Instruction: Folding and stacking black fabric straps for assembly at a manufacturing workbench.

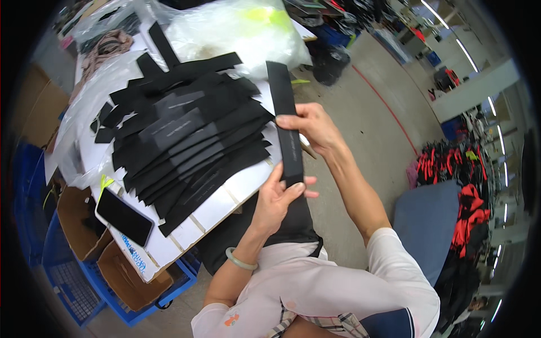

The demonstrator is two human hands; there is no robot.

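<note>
Between my two hands is a long black fabric strip (287, 143) with faint lettering on it, held lengthwise just off the table's right edge. My left hand (275, 203) pinches its lower end between thumb and fingers, and a pale bangle circles that wrist. Higher up the strip, my right hand (313, 127) grips it with the thumb on top. To the left, a large fanned pile of similar black strips (191, 132) covers much of the white table (225, 200), several with greyish patches in the middle.
A phone (124, 217) with a dark screen lies at the table's near left corner. Clear plastic bags (236, 34) heap up behind the pile. Blue crates (135, 315) and open cardboard boxes (135, 276) stand below left. Red and black garments (470, 208) hang at right.
</note>
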